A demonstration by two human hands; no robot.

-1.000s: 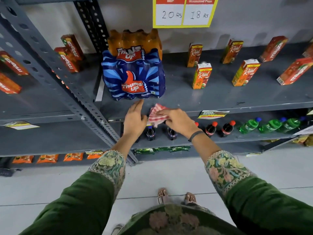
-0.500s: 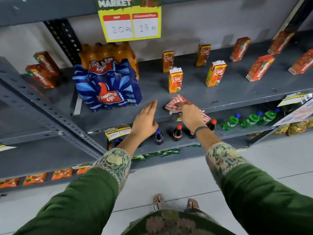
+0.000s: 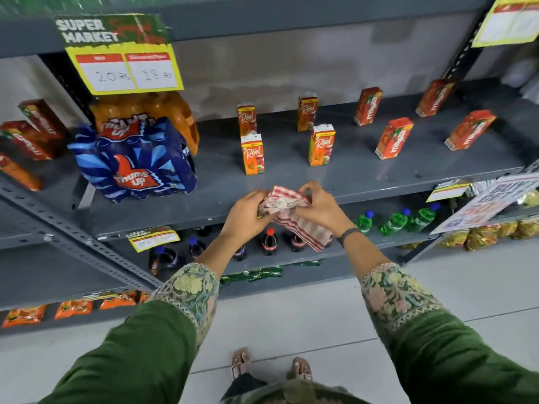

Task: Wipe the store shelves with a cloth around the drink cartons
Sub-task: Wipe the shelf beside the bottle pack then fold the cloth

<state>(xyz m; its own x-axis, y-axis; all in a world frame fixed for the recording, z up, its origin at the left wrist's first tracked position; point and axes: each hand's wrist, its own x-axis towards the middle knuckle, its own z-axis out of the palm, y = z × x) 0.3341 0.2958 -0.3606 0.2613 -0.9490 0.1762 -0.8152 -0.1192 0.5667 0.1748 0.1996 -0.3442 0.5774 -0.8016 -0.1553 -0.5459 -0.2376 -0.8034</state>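
A red-and-white checked cloth (image 3: pixel 287 204) is bunched between both hands just off the front edge of the grey metal shelf (image 3: pixel 364 176). My left hand (image 3: pixel 248 215) grips its left side and my right hand (image 3: pixel 319 208) grips its right side; a loose end hangs down below. Several orange Real drink cartons (image 3: pixel 252 154) stand upright on the shelf behind the hands. Red Maaza cartons (image 3: pixel 393 138) stand further right.
A blue Thums Up bottle pack (image 3: pixel 137 164) with an orange pack behind sits at the shelf's left. A yellow price sign (image 3: pixel 125 68) hangs above. Cola bottles (image 3: pixel 268 242) and green bottles (image 3: pixel 393 221) line the lower shelf. A slanted perforated post (image 3: pixel 81 246) crosses lower left.
My right hand lifted the cloth off the shelf and drew it back to the front edge. My left hand left the shelf and now holds the cloth too. The view shifted right.
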